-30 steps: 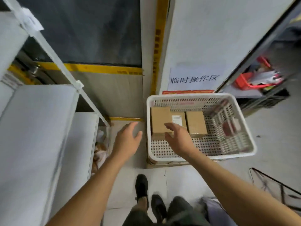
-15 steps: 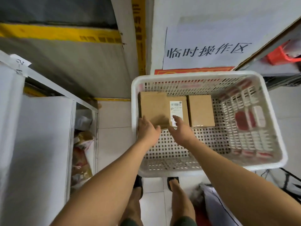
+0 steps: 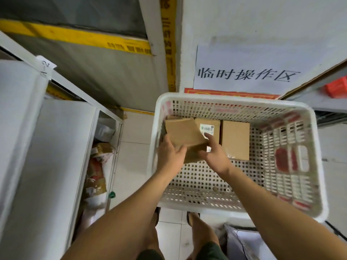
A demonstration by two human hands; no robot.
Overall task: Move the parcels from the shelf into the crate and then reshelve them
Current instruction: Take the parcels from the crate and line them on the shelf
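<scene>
Three cardboard parcels lie at the far left of a white perforated crate (image 3: 311, 139). The leftmost brown parcel (image 3: 183, 132) is tilted up off the crate floor, its near edge raised. My left hand (image 3: 170, 156) grips its near-left corner and my right hand (image 3: 214, 154) grips its near-right edge, fingers curled under. Behind it sits a parcel with a barcode label (image 3: 207, 126). A plain brown parcel (image 3: 235, 139) rests flat to the right. The white shelf (image 3: 37, 147) stands at the left.
A lower shelf level (image 3: 97, 166) holds crumpled packages. A paper sign (image 3: 247, 72) hangs on the wall behind the crate. A second rack with a red item (image 3: 336, 87) is at the far right. My feet stand on the tiled floor (image 3: 131, 147) near the crate.
Both hands reached into the crate, closed on the leftmost parcel and tipped it up. The camera moved closer over the crate.
</scene>
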